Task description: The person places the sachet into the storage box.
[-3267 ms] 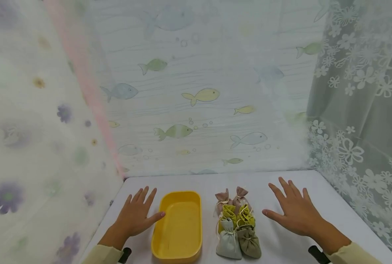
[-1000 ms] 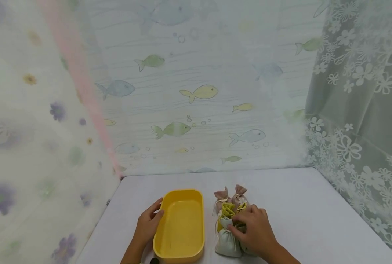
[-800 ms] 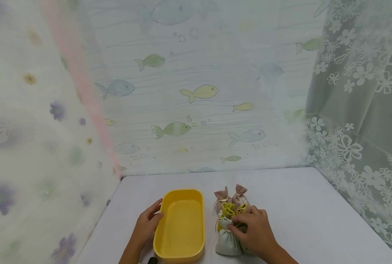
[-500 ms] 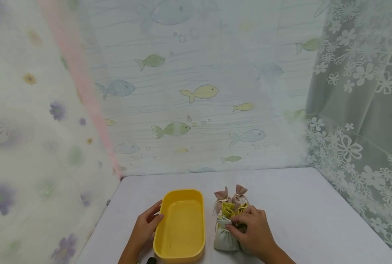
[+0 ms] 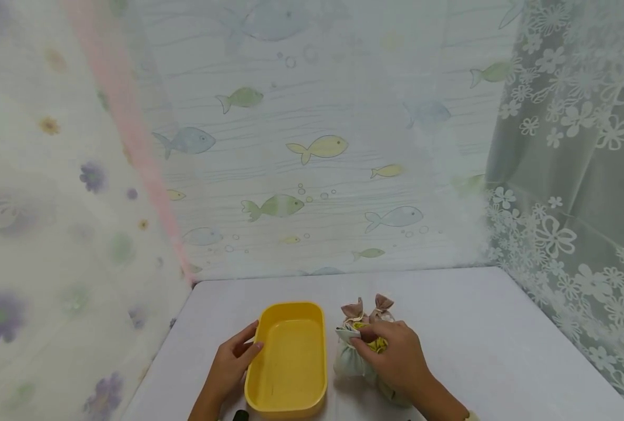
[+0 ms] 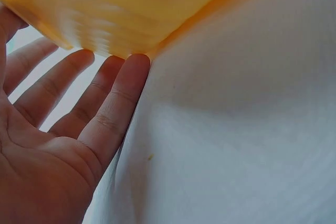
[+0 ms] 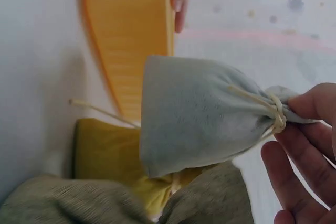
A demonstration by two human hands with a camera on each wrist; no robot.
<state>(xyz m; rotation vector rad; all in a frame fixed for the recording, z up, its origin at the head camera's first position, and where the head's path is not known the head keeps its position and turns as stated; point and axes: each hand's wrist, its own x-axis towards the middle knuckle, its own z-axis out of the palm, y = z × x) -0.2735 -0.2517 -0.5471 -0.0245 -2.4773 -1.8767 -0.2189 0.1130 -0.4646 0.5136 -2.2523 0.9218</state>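
Note:
Lifted off the table, a pale grey-green drawstring pouch (image 5: 349, 361) hangs from my right hand (image 5: 398, 356). Thumb and fingers pinch its gathered top above the cream cord; the right wrist view shows the pouch (image 7: 194, 114) side-on. Behind and under it are yellow pouches (image 7: 105, 156), partly covered, and an olive-brown pouch (image 7: 215, 195). Two pinkish-brown pouches (image 5: 352, 310) stand at the back of the group. My left hand (image 5: 228, 365) holds the left side of a yellow plastic tub (image 5: 286, 368), thumb at the rim, fingertips against the outer wall (image 6: 115, 14).
The white-covered table (image 5: 480, 339) extends to the right of the pouches. A fish-printed curtain (image 5: 312, 175) closes off the back, a flowered one (image 5: 44, 234) the left side, and a lace one (image 5: 569, 234) the right.
Both hands came in from hovering apart, the left to the tub and the right to the pouches. The pale pouch has since risen off the table and shifted slightly left and away.

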